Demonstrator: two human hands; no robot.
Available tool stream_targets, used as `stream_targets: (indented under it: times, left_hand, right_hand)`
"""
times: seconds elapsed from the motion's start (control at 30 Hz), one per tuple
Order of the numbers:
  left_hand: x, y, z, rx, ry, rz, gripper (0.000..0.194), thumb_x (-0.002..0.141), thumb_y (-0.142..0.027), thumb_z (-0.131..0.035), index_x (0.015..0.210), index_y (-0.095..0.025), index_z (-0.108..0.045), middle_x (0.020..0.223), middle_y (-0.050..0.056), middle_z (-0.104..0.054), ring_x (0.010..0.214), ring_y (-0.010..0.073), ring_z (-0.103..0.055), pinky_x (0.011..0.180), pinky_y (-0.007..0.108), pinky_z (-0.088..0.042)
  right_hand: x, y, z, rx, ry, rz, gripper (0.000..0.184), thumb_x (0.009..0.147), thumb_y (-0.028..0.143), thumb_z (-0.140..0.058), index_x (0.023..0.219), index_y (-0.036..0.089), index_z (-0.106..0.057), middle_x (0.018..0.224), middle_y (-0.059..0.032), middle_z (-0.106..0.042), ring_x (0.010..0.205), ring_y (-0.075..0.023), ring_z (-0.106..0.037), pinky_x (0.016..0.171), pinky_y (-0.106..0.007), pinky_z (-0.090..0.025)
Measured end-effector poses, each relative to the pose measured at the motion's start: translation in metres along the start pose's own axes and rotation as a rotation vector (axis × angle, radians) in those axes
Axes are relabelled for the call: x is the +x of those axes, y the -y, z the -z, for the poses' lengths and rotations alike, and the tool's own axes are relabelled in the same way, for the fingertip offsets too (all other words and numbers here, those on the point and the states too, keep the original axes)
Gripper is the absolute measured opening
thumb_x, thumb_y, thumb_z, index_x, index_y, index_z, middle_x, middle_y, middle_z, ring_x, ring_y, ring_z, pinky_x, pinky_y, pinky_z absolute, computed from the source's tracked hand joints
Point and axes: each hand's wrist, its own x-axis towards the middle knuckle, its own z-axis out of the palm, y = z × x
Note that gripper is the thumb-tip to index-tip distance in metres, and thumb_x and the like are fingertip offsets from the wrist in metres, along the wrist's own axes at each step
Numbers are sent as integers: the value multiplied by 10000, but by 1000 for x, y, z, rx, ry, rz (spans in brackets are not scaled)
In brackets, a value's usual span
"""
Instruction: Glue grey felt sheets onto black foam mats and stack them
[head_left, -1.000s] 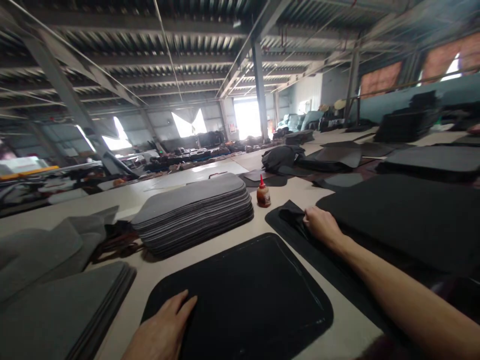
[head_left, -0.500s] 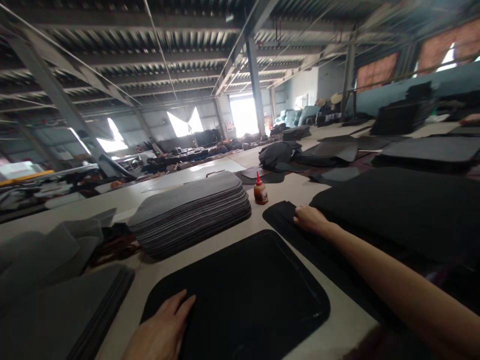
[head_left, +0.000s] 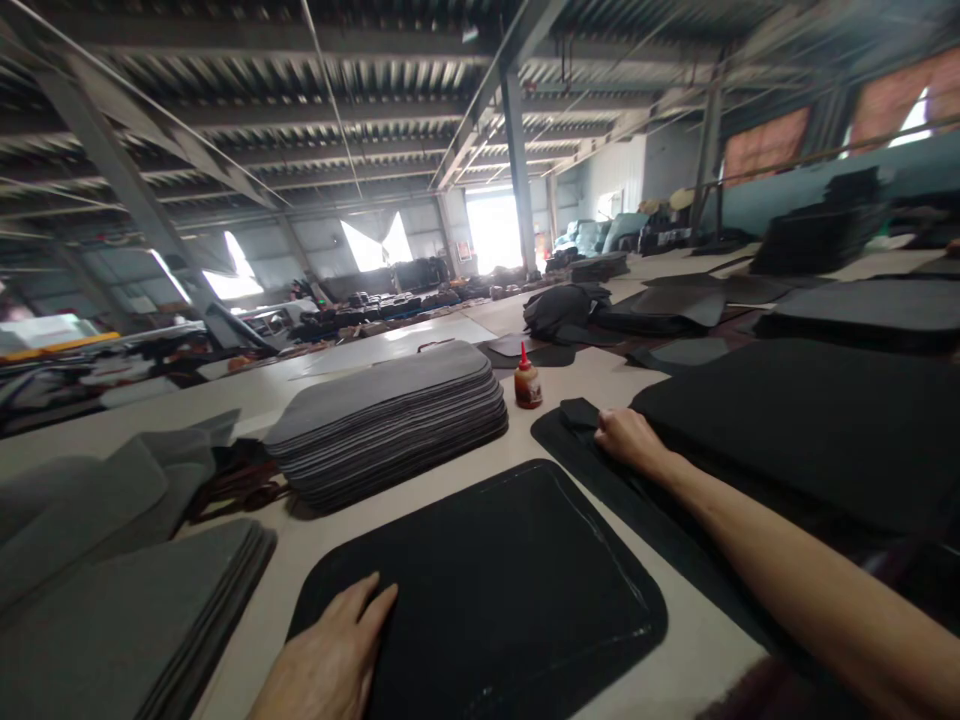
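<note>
A black rounded-corner panel (head_left: 495, 580) lies flat on the pale table, with a shiny, glue-like line along its far and right edges. On its left part rests my left hand (head_left: 330, 645), fingers stretched out and slightly apart. My right hand (head_left: 628, 438) is closed on the edge of a black fabric piece (head_left: 580, 412) to the right of the panel, and the corner by my fingers is lifted. My thumb and fingertips are partly hidden. A small glue bottle (head_left: 528, 387) with a red nozzle stands upright beyond the panel, left of my right hand.
A tall stack of grey sheets (head_left: 397, 420) stands behind the panel. More grey sheets (head_left: 150, 610) are piled at the left front. A large dark stack (head_left: 810, 430) occupies the right side. Crumpled dark material (head_left: 562, 308) lies farther back on the table (head_left: 450, 330).
The corner of the black fabric piece at my right hand has risen and folded up a little. My left hand stays on the panel. The view has shifted slightly.
</note>
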Motion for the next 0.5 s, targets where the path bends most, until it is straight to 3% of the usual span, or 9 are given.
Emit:
stream_targets:
  times: [0.27, 0.37, 0.5]
  left_hand:
    - [1, -4, 7, 0, 41, 11, 660, 851, -132, -364, 1504, -177, -452, 1581, 127, -415, 1425, 275, -449, 1153, 417, -423]
    - [1, 0, 4, -32, -12, -6, 639, 861, -139, -333, 1479, -178, -491, 1555, 132, -453, 1405, 277, -476, 1135, 429, -443]
    - [3, 2, 6, -44, 22, -16, 623, 878, -155, -295, 1462, -156, -512, 1533, 151, -477, 1382, 280, -505, 1121, 438, -455]
  right_hand:
    - [-9, -2, 13, 4, -215, 14, 162, 955, 154, -496, 956, 116, -653, 1053, -122, -666, 864, -216, -663, 704, -298, -429]
    - [-16, -4, 20, -7, -293, 32, 148, 949, 164, -498, 952, 129, -642, 1048, -108, -656, 800, -210, -651, 645, -303, -380]
    - [-33, -11, 29, -9, -397, 72, 134, 949, 173, -506, 920, 147, -635, 991, -77, -640, 784, -198, -635, 610, -293, -351]
